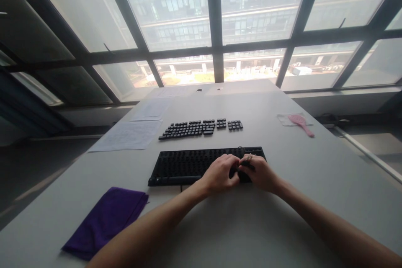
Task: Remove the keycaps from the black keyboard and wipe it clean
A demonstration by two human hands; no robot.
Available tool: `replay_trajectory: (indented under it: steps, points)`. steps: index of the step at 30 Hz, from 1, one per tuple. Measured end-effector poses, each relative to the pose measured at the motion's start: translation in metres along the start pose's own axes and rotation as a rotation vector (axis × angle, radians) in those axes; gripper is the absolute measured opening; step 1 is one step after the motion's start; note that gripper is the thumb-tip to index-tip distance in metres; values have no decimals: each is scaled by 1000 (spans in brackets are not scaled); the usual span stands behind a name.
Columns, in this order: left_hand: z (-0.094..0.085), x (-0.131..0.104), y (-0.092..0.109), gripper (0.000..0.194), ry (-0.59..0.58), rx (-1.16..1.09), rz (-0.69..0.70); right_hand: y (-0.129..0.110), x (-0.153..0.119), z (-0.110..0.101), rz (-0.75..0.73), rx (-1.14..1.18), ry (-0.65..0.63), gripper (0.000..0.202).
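Two bare hands meet right of centre in the frame, over the right part of a black keyboard (179, 164), which lies across the middle. The left hand (222, 172) and right hand (260, 171) have curled fingers, tips close together; whether they grasp anything small and dark, I cannot tell. Black keycaps (190, 129) sit in groups above the keyboard, a purple cloth (108, 220) lower left, a pink hairbrush (300, 123) at right, papers (125, 136) at left.
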State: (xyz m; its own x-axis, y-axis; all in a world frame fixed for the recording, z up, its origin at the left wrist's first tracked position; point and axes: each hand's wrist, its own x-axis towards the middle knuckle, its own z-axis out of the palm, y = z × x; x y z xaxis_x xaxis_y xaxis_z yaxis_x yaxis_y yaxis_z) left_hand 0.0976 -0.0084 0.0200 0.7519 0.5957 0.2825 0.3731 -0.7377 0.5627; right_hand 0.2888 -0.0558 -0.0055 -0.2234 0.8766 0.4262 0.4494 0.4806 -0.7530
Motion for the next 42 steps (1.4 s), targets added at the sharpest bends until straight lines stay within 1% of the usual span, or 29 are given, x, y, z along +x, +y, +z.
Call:
replay_trajectory:
  steps: [2,4,6,9,12,15,18,20,23,26,28,32,34,38,42]
  points:
    - [2,0,-2,20,-51,47,16,1,0,1,37,34,51,8]
    - [6,1,-5,20,-64,73,-3,2,1,0,57,42,60,7]
    - [9,2,-9,16,-59,52,-23,1,1,-2,62,53,58,8]
    - [12,3,-12,12,-27,-20,-47,-1,2,-5,97,95,87,13]
    - [12,1,-11,14,1,3,-36,-2,1,-7,111,120,124,16]
    - [13,-1,-8,17,57,33,-13,-2,-1,-6,50,79,142,15]
    - [14,-3,-8,18,105,-15,1,-2,-2,-4,14,45,157,14]
    - [14,-4,-8,19,119,-35,27,-2,-2,-3,17,24,158,15]
    - [14,-5,-7,27,168,-46,27,-1,-2,0,48,-15,198,18]
    - [13,-6,-4,26,173,28,21,0,-2,2,112,-21,201,22]
    - [13,-6,-1,24,148,122,40,0,-2,3,158,15,186,25]
    - [15,-6,0,19,155,266,102,-1,-1,1,242,110,215,27]
    - [15,-6,0,17,146,326,145,-2,0,-1,253,125,203,28]
    - [14,-6,-1,22,111,414,179,0,0,-3,264,143,180,28]
    - [12,-5,-2,23,74,416,187,2,1,-2,283,169,186,31]
